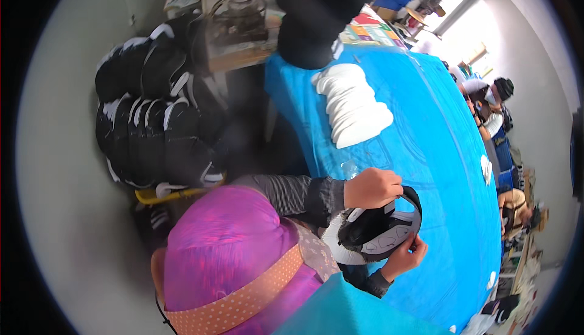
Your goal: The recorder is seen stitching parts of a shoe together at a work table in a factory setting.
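Note:
Neither of my hands shows in the head view. The hands in sight are joined to the arms of a co-worker in a shiny purple cap (225,244), close in front at the lower left. That person's left hand (374,188) pinches the upper edge of a black-and-white sewn piece (383,240). Their right hand (406,257) grips its lower right edge. It curves round like a cap, with a black rim and white panels inside. Its exact kind I cannot make out. A turquoise cloth (353,310) covers the bottom edge.
Blue sheeting covers the table (450,213). A row of overlapping white curved pieces (353,107) lies on it. Black-and-white sewn pieces (152,128) are piled at left above a yellow rim (158,196). A large dark shape (322,18) hangs at the top. Other people (486,104) work at right.

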### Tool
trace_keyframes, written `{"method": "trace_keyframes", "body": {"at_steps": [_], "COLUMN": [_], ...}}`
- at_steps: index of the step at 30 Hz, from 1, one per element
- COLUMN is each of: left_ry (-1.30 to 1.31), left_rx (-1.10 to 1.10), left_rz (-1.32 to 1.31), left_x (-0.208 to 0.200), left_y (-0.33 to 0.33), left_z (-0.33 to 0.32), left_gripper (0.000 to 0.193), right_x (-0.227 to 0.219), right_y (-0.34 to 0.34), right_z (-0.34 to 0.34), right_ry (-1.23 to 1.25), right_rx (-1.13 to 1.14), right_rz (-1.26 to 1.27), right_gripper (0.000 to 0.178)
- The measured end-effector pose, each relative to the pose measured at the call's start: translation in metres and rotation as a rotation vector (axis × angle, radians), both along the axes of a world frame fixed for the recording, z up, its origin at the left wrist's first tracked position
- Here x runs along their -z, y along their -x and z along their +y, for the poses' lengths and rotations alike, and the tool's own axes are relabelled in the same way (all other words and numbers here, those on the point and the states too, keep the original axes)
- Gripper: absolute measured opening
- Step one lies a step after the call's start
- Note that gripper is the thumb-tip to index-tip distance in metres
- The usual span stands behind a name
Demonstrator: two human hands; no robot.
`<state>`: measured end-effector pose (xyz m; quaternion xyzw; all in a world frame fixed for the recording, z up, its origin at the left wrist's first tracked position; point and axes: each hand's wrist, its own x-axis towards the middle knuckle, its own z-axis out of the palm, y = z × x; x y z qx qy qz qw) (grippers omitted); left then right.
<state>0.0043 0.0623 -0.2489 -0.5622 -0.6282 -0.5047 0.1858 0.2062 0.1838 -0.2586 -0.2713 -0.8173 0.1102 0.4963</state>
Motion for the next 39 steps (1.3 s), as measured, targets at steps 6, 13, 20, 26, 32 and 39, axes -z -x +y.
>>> {"method": "trace_keyframes", "body": {"at_steps": [6,13,20,26,32,39], "left_ry": [-0.072,-0.042,-0.079,-0.119,-0.11,-0.103], "left_rx": [-0.003,-0.009,0.066,0.056,0.097,0.065], "left_rz": [0.056,0.05,0.124,0.157,0.175,0.18], "left_x": [0.003,-0.004,0.001,0.0,-0.001,0.003], "left_y": [0.002,0.004,0.004,0.006,0.002,-0.003], "left_z": [0.003,0.002,0.017,0.022,0.023,0.023], "left_gripper": [0.016,0.013,0.008,0.007,0.006,0.006], "right_x": [-0.014,-0.018,-0.015,-0.023,-0.015,-0.022], "right_y": [0.013,0.015,0.018,0.03,0.027,0.039], "right_z": [-0.008,0.0,-0.001,-0.008,-0.004,-0.013], "right_ry": [0.005,-0.011,-0.003,-0.025,-0.053,-0.149], "right_rx": [-0.018,-0.009,-0.072,-0.083,-0.098,-0.109], "right_rz": [-0.057,-0.178,-0.079,-0.11,-0.082,-0.061], "right_gripper": [0.01,0.016,0.004,0.006,0.007,0.01]}}
